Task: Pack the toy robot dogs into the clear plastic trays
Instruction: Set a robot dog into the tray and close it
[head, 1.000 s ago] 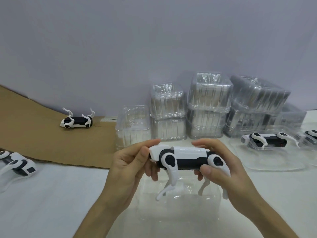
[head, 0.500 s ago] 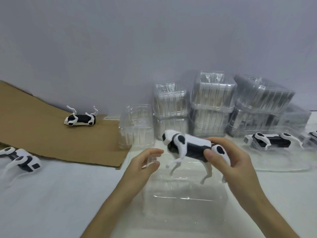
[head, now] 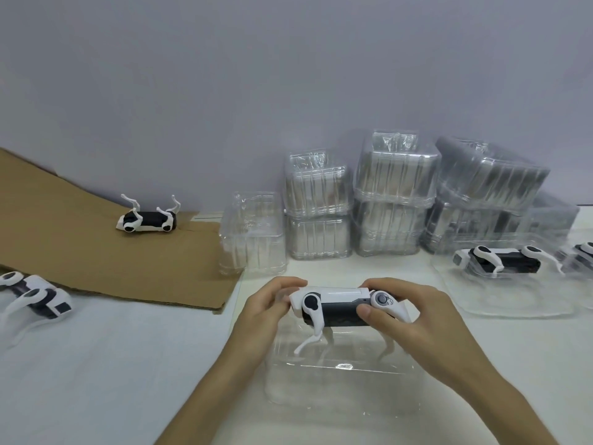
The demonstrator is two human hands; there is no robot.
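- White tabletop (head: 96, 364) against a plain grey wall.
- Both hands grip one toy robot dog (head: 340, 305) just above a clear plastic tray (head: 346, 383): left hand (head: 266, 311) curls around its head end, right hand (head: 414, 319) pinches its rear.
- Stacked trays (head: 394, 194) stand behind.

Five toy robot dogs (head: 333, 305), two hands (head: 261, 311), one cardboard sheet (head: 80, 239) — trays (head: 396, 170) uncountable.

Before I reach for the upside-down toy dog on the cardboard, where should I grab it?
Probably take the toy dog by its blocky body, across the long sides, from above between the leg pairs. Its thin curved legs point up and look flimsy.
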